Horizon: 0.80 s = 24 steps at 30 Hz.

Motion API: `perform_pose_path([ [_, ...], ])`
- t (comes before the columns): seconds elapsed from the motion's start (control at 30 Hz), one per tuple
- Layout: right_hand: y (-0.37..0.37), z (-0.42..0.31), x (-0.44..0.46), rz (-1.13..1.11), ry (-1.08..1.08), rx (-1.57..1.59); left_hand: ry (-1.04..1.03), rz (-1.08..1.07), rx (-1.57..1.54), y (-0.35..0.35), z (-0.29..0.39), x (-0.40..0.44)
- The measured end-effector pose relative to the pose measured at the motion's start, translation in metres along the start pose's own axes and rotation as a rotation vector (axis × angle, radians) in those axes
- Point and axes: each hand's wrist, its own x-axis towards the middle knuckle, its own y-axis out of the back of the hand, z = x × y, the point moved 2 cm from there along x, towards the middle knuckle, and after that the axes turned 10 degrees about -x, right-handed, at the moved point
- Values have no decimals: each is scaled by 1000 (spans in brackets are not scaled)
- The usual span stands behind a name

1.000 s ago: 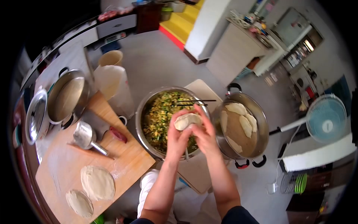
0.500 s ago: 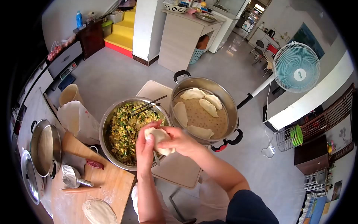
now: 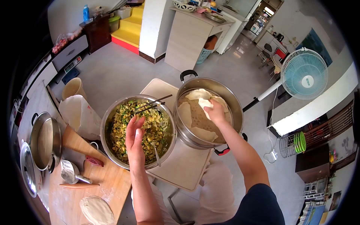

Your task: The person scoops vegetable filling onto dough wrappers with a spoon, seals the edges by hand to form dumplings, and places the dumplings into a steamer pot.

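Observation:
Over the steamer pot [image 3: 234, 112], my right hand [image 3: 216, 113] grips a white half-moon dumpling [image 3: 204, 104] among other dumplings [image 3: 204, 134] on the perforated steamer tray [image 3: 197, 119]. My hand partly hides the dumplings beneath it. My left hand [image 3: 135, 144] is open and holds nothing, its fingers raised above the near side of a steel bowl [image 3: 107, 148] of chopped green and yellow filling [image 3: 122, 120]. Dark chopsticks [image 3: 153, 104] rest across the bowl's far right side, and a spoon handle [image 3: 157, 156] leans on its near rim.
On the wooden board [image 3: 116, 180] at left lie a flat dough round [image 3: 96, 211], a metal scoop [image 3: 73, 174] and a thin rolling pin [image 3: 79, 186]. A steel pan [image 3: 56, 144] stands beyond. Bowl and pot sit on a small table [image 3: 183, 168]. A fan [image 3: 304, 75] stands at right.
My right hand has carried the dumpling from above the filling bowl rightward to the steamer pot. My left hand has let go of it and moved slightly left. The view has shifted a little.

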Motion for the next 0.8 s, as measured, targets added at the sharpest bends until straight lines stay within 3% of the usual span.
perform_pose_path([
  [0.03, -8, 1, 1, 46, 14, -171, -1, 11, 7, 1, -1, 1],
  [0.07, -15, 5, 4, -138, -27, -309, -5, 17, -5, 0, -1, 1],
  [0.3, -9, -16, -1, -188, 121, -582, -12, 28, -16, 2, 2, 1],
  [0.47, -11, -16, 8, -195, 69, -574, 2, 29, -60, 6, 1, 1],
  [0.6, -21, -10, 5, 1, 166, -528, -15, 27, -50, 10, -3, 3],
  [0.7, -17, -16, 4, -129, 106, -541, -18, 39, -47, 13, -5, 3],
  [0.8, -17, -14, 7, -111, 108, -490, -17, 40, -48, 13, -6, 3],
])
